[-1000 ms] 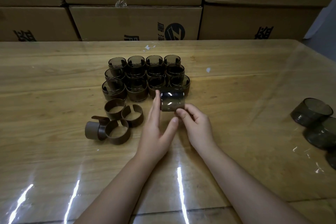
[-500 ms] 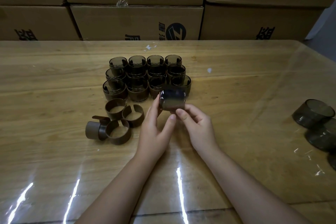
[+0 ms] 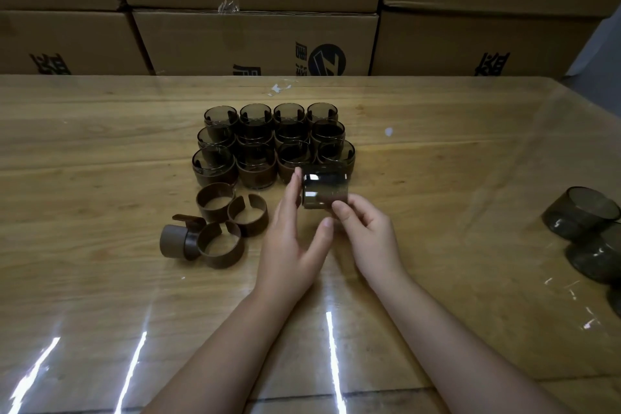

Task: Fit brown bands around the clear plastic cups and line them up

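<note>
**Cup held on its side by the banded rows**

The right hand (image 3: 366, 235) pinches a smoky clear cup (image 3: 325, 191), tipped on its side, just on the near side of twelve banded cups (image 3: 272, 144) standing in three rows. The left hand (image 3: 289, 242) is open, with straight fingers against the cup's left end. Loose brown bands (image 3: 220, 228) lie to the left. Bare cups (image 3: 581, 212) sit at the right edge of the wooden table (image 3: 100, 151).
</note>
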`<state>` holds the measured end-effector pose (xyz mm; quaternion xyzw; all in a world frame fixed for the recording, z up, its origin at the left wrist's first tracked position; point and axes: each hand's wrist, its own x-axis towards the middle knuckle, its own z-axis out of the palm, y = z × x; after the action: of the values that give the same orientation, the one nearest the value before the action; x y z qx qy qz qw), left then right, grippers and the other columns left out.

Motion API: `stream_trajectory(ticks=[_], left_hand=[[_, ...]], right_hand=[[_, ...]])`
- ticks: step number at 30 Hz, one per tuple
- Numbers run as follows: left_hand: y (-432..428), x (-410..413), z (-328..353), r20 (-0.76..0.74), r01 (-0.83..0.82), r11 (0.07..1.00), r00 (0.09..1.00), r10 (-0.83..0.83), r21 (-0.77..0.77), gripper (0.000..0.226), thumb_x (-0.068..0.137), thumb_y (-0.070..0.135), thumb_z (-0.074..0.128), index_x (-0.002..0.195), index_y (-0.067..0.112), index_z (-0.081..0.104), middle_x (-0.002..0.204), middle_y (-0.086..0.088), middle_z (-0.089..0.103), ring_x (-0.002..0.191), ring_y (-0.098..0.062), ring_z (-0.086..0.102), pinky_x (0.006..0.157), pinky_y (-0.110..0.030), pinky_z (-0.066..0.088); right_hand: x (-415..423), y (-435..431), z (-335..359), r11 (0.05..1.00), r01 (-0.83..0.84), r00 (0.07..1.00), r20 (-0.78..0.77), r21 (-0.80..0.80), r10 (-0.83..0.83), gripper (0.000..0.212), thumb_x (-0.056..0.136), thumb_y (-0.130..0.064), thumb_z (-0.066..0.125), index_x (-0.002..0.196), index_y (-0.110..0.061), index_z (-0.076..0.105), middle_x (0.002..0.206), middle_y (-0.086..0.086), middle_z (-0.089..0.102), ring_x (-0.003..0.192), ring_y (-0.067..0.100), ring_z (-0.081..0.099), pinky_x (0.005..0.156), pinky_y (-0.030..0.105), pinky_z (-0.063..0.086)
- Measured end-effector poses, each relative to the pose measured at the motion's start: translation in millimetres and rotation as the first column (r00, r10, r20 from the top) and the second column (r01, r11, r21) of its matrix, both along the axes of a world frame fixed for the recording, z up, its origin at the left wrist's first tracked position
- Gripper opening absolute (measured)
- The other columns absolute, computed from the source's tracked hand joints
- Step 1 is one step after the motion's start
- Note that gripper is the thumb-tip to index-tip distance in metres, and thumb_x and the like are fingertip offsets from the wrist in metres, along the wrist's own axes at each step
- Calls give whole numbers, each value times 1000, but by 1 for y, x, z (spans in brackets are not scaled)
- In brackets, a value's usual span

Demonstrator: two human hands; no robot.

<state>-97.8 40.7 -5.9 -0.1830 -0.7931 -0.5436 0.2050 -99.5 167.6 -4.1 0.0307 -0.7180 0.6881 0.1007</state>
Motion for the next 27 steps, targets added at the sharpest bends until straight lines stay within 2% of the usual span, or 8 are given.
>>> stream_trajectory(ticks=[2,5,9,13,15,19,22,27], left_hand=[[1,1,2,-30,11,1000,1000,-11,-2,66,90,34,50,147,28,18,152,8,31,141,-10,32,114,-35,33],[1,-2,2,-46,-11,999,999,9,-38,68,90,33,51,149,20,20,152,9,29,141,-5,29,114,-22,27],[1,-3,3,60,-29,999,998,30,-32,70,89,44,47,148,20,18,155,0,27,143,-8,24,115,-21,22],[-2,-4,6,106,-7,999,994,4,34,57,89,33,54,141,21,35,143,-2,42,134,-9,39,108,-17,31],[-2,-4,8,149,20,997,988,-31,73,48,86,33,56,131,32,40,134,-1,50,125,-7,48,102,-17,38],[-7,-4,10,247,29,983,966,-75,183,33,85,38,58,116,42,47,111,2,58,97,-1,60,79,-17,50],[-10,-9,11,334,22,940,932,-143,341,22,90,40,56,111,43,50,97,8,61,81,1,64,64,-19,52],[-11,-14,15,461,-27,872,856,-232,488,31,84,52,43,108,35,52,85,-1,62,58,-11,62,44,-25,45]], right_hand=[[0,2,3,995,-22,1000,18,-98,24,17,91,-28,57,89,-34,73,93,-5,74,92,9,67,87,32,53],[1,2,8,973,-94,993,51,-213,107,17,91,-28,58,90,-27,75,94,0,75,90,13,70,79,26,56],[4,0,12,953,-184,972,96,-239,212,18,85,-29,59,73,-23,71,70,-2,65,60,11,58,58,20,48],[3,3,11,921,-237,950,124,-308,286,18,84,-31,59,76,-23,73,69,0,59,50,8,45,51,16,40],[3,5,11,905,-248,941,137,-345,310,19,84,-33,60,80,-22,75,69,1,55,49,7,41,50,16,36],[6,1,8,939,-295,945,94,-179,314,21,90,-36,54,90,-28,73,75,-8,60,59,3,47,58,14,40],[10,-6,6,952,-301,953,15,-60,302,19,93,-25,52,99,-29,70,88,-15,69,81,-1,61,76,14,46],[10,-8,5,944,-116,974,-153,308,170,24,92,-23,53,107,-37,66,114,-23,61,111,9,53,99,18,36]])
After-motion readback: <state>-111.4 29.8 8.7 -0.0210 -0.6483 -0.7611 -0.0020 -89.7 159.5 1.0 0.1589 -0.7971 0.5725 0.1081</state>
